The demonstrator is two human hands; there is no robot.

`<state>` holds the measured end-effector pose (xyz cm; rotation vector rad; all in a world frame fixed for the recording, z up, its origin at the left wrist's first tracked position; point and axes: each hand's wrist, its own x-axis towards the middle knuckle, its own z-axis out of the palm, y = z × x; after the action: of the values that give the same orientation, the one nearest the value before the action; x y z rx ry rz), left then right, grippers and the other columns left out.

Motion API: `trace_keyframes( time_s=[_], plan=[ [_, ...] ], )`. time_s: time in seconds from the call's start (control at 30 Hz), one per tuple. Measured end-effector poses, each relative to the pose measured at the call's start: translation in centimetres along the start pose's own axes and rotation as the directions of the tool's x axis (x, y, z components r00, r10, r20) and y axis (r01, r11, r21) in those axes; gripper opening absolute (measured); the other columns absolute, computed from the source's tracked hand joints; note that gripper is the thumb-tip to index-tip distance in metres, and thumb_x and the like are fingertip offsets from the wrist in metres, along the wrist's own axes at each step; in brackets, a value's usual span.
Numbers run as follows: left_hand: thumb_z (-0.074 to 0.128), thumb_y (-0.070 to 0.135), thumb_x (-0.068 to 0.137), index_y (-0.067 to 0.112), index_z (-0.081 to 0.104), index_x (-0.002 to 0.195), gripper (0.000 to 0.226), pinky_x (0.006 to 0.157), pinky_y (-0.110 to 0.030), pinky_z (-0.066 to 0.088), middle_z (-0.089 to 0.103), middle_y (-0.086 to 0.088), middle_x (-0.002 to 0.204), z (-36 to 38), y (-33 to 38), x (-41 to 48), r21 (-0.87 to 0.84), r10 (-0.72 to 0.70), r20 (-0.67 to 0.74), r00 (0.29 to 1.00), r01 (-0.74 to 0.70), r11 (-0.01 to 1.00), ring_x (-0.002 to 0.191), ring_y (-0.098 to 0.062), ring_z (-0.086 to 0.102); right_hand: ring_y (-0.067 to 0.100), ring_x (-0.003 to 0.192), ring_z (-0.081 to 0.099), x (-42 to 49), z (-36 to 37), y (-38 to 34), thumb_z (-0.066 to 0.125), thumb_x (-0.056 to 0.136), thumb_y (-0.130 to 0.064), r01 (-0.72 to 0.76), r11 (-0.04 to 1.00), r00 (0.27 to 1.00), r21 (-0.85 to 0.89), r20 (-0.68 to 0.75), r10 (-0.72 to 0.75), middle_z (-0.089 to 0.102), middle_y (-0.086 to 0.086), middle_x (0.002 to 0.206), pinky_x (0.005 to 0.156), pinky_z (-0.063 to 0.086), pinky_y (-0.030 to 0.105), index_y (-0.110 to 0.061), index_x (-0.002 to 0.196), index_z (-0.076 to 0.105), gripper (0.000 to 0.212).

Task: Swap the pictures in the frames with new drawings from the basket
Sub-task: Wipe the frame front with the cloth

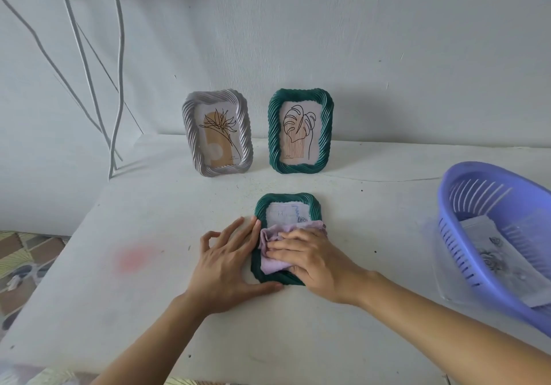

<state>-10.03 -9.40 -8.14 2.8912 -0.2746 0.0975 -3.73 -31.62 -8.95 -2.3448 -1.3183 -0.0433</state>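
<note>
— What was the flat frame [287,199] made of?

— Dark green, with a ropy, twisted rim and rounded corners. It lay face up on the white table [149,280], which was matt and a bit scuffed.

— And the picture in it?

— Pale paper with faint blue marks: a squiggle and a small spiral like a rose near the right side. Only the top part showed, and it was too blurred to read more.

— What covered the rest?

— A soft, crumpled lilac cloth [272,237]. The right hand [313,262] lay on top of it, fingers fairly straight and spread, pressing it down on the frame rather than gripping.

— The left hand [229,262]?

— Flat on the table against the flat frame's left edge, fingers stretched along the rim, thumb along the bottom edge, little finger bent up. It clasped nothing.

— Anything behind the flat frame?

— Two upright frames with the same twisted moulding. The grey frame [188,128], behind and to the left, held a line-drawn flower on a tan shape. The green frame [272,134], straight behind, held an outlined leaf.

— And the basket [456,235]?

— Well right of the flat frame: lilac-blue plastic, oval, with slotted walls. Drawings [489,255] with grey roses lay inside.

— Left of it?

— White cables [119,86] hung far back.
</note>
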Motion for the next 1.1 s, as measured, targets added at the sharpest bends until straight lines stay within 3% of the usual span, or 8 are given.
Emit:
trace_keyframes(
  time_s=[0.1,0.2,0.27,0.4,0.63,0.73,0.97,1.1],
  plan=[
    [0.041,0.097,0.068,0.026,0.032,0.154,0.112,0.110,-0.043,0.024,0.026,0.014,0.162,0.0,0.0,-0.1,0.014,0.002,0.006,1.000,-0.002,1.000,0.150,-0.006,0.019,0.008,0.140,0.032,-0.5,-1.7,0.0,0.044,0.099,-0.043,-0.025,0.998,0.990,-0.053,0.136,0.032,0.050,-0.017,0.146,0.112,0.018,0.038,-0.033,0.139,0.054,0.042],
    [0.038,0.094,0.073,0.025,0.025,0.157,0.109,0.112,-0.045,0.022,0.022,0.013,0.163,0.1,0.0,-0.2,0.023,0.012,0.018,1.000,-0.012,1.000,0.151,-0.008,0.015,0.012,0.149,0.012,-0.5,-2.5,0.5,0.036,0.101,-0.053,-0.044,0.997,0.981,-0.070,0.187,0.056,0.034,-0.017,0.155,0.115,0.008,0.038,-0.047,0.137,0.051,0.040],
    [0.037,0.092,0.076,0.025,0.022,0.158,0.106,0.112,-0.045,0.022,0.020,0.011,0.164,0.0,-0.1,-0.3,0.030,0.025,0.026,0.999,-0.026,0.999,0.152,-0.010,0.014,0.014,0.147,0.018,-0.5,-2.4,0.6,0.036,0.102,-0.053,-0.061,0.996,0.987,-0.067,0.147,0.070,0.030,-0.015,0.155,0.113,0.013,0.037,-0.051,0.132,0.054,0.036],
    [0.036,0.092,0.077,0.025,0.023,0.157,0.105,0.111,-0.045,0.023,0.022,0.012,0.163,0.1,-0.1,-0.3,0.023,0.026,0.022,0.999,-0.027,0.999,0.151,-0.010,0.017,0.014,0.125,0.041,-0.3,-1.8,0.5,0.049,0.099,-0.045,-0.018,0.998,0.997,-0.068,0.073,0.023,0.048,-0.016,0.143,0.100,0.030,0.038,-0.046,0.122,0.066,0.029],
    [0.030,0.097,0.071,0.031,0.016,0.158,0.110,0.113,-0.043,0.018,0.017,0.018,0.163,0.3,-0.2,-0.1,0.030,-0.006,0.045,0.999,0.004,1.000,0.151,-0.006,0.012,0.016,0.112,0.050,-1.7,-3.3,2.3,0.049,0.094,-0.036,0.039,0.991,0.997,-0.125,0.074,-0.030,0.062,-0.012,0.124,0.087,0.037,0.036,-0.039,0.110,0.073,0.028],
    [0.029,0.098,0.069,0.034,0.015,0.158,0.111,0.114,-0.039,0.015,0.015,0.021,0.163,0.1,-0.1,-0.1,0.011,-0.010,0.040,0.999,0.009,1.000,0.151,-0.005,0.010,0.016,0.104,0.053,-1.1,-4.0,3.3,0.051,0.089,-0.034,0.012,0.982,0.998,-0.186,0.067,0.001,0.065,-0.013,0.118,0.082,0.037,0.036,-0.039,0.100,0.076,0.028],
    [0.035,0.098,0.068,0.036,0.017,0.157,0.110,0.114,-0.041,0.015,0.016,0.023,0.162,0.2,-0.2,0.0,-0.020,-0.011,0.026,1.000,0.011,1.000,0.151,-0.005,0.012,0.022,0.093,0.053,1.8,-4.4,4.9,0.068,0.086,-0.023,-0.195,0.935,0.977,-0.295,-0.145,0.158,0.070,-0.007,0.105,0.077,0.035,0.041,-0.034,0.094,0.077,0.017],
    [0.032,0.098,0.068,0.036,0.017,0.157,0.110,0.114,-0.044,0.016,0.017,0.022,0.162,0.2,-0.2,0.0,-0.012,-0.005,0.032,0.999,0.006,1.000,0.151,-0.006,0.012,0.023,0.094,0.054,4.3,-2.6,4.4,0.070,0.084,-0.018,-0.236,0.937,0.959,-0.256,-0.216,0.183,0.072,-0.007,0.105,0.076,0.035,0.041,-0.030,0.095,0.078,0.018]
  ],
)
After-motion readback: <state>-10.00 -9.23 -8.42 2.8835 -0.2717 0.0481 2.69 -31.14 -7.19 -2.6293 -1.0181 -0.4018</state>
